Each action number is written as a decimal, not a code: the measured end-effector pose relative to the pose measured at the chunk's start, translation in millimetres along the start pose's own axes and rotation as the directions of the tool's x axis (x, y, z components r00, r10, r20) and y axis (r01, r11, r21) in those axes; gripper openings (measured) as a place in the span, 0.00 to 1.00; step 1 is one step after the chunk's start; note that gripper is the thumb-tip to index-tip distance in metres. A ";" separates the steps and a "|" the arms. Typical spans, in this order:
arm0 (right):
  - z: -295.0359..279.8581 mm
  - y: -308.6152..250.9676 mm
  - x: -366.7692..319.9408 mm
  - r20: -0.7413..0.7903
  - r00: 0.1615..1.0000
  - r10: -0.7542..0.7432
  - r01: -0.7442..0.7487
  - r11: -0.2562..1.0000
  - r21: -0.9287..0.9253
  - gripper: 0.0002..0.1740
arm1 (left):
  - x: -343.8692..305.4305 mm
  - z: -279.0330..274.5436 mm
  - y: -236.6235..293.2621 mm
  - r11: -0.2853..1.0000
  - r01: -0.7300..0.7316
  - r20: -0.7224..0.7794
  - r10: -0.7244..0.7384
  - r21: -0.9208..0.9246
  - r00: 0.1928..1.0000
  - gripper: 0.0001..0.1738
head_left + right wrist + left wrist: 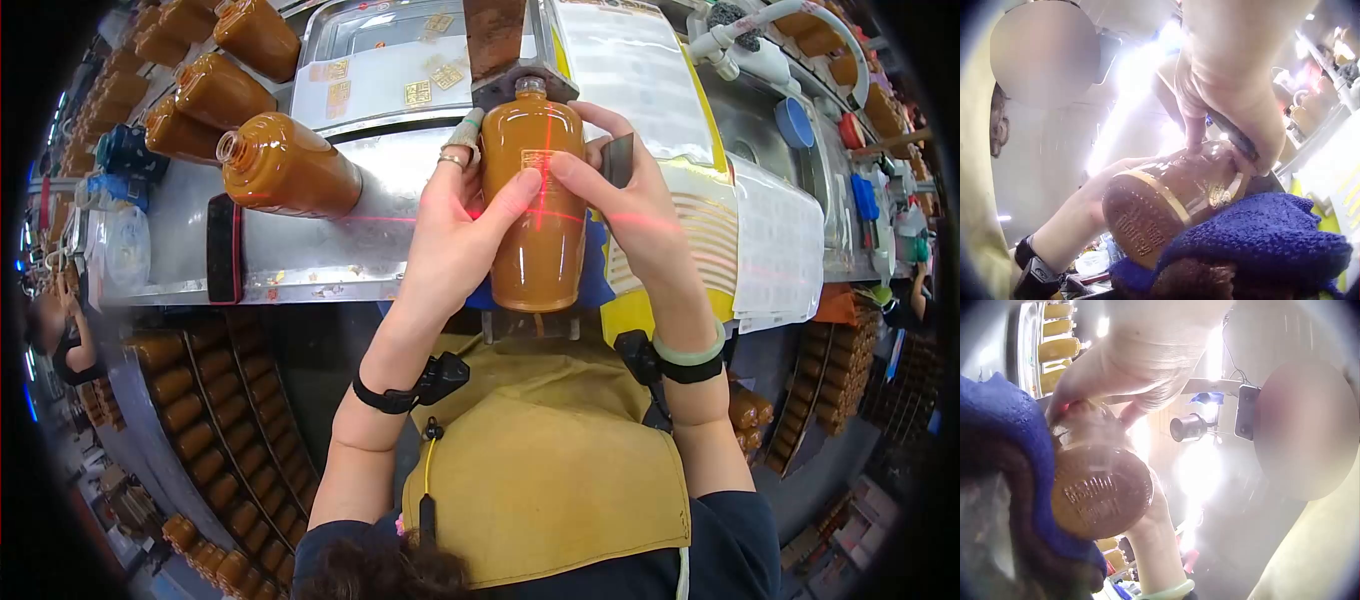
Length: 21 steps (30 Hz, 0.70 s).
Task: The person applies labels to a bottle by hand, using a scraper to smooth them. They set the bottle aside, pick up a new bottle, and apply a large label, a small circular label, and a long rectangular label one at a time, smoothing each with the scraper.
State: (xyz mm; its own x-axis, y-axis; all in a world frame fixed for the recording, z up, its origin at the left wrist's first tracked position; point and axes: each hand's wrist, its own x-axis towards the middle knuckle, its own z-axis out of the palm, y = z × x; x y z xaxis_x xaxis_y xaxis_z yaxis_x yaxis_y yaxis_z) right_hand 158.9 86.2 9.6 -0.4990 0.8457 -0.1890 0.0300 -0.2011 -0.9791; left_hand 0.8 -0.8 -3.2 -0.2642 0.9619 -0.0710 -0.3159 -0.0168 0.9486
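Observation:
A glossy brown bottle (535, 265) lies over a blue cloth (1260, 240), its neck pointing away at a metal bracket (495, 88). The left hand (452, 225) holds the bottle's left side, thumb on its upper face, with a finger cover and rings showing. From the right, the right hand (637, 205) grips the opposite side, its thumb pressing at the edge of a small gold square decal (534, 158). Tucked in that hand is a dark flat scraper-like piece (1241, 137). Red laser lines cross on the decal. Raised lettering shows on the bottle's base in both wrist views.
Several brown bottles (292, 165) stand on the left of the metal bench. Behind, a tray (375, 60) holds loose gold decals (417, 93). A black phone-like slab (224, 248) lies at the front left; printed sheets (640, 80) and a sink (750, 125) are right.

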 end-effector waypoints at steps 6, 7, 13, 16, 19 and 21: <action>-4.5 3.7 1.5 0.001 1.000 0.016 -0.016 0.998 0.055 0.38 | 1.0 -4.7 -1.8 0.995 0.016 -0.007 -0.017 -0.094 1.000 0.32; -7.5 4.9 0.4 0.002 1.000 0.023 -0.023 0.998 0.057 0.38 | 0.7 -8.6 -2.3 0.987 0.057 -0.004 -0.058 -0.147 0.998 0.31; -14.4 9.6 -15.9 0.048 0.998 0.045 -0.047 0.998 0.033 0.42 | -4.6 -15.4 4.2 0.986 0.125 0.062 -0.119 -0.111 0.991 0.33; -7.0 18.5 -22.6 0.045 0.999 -0.018 0.018 1.000 -0.004 0.46 | -5.2 -12.5 4.3 0.990 0.124 0.097 -0.117 -0.068 0.988 0.37; -1.7 12.1 -24.8 0.046 0.999 0.002 -0.005 0.997 0.079 0.48 | -6.0 -11.1 2.6 0.995 0.097 0.089 -0.099 0.028 0.991 0.36; -4.1 10.5 -23.9 0.054 0.999 0.005 -0.007 0.999 0.042 0.47 | -6.4 -10.8 1.6 0.995 0.093 0.087 -0.095 0.024 0.992 0.36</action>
State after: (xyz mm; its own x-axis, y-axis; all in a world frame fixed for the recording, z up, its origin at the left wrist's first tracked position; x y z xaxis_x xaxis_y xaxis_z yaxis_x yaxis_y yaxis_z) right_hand 174.7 65.9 3.5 -0.5448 0.8169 -0.1892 -0.0034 -0.2277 -0.9737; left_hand -7.8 -9.9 -4.5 -0.1524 0.9792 -0.1338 -0.3171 0.0798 0.9450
